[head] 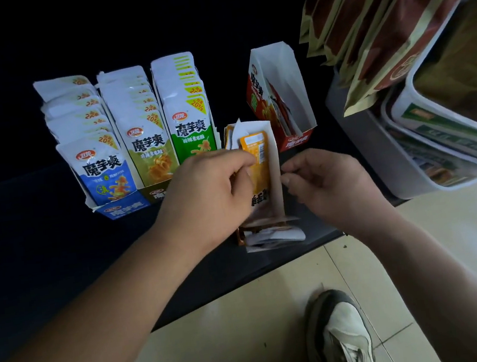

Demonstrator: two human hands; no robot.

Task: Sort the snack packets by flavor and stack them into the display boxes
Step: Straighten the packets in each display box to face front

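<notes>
On the dark shelf [28, 236] — orange packet [257, 160] held upright in the middle display box [277, 182].
Left hand [208, 190] pinches the packet's edge; right hand [330, 181], fingers curled, sits at the box's right wall — gripping or only touching, I cannot tell. Blue packets [104, 173], olive packets [153, 161] and green packets [192, 132] stand in rows to the left; red box [256, 94] stands behind, to the right.

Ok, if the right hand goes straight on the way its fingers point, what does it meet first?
Probably the white side wall of the orange cardboard display box, just beyond the right hand; behind it, the orange foil packet the left hand pinches. Depth is unclear.
</notes>
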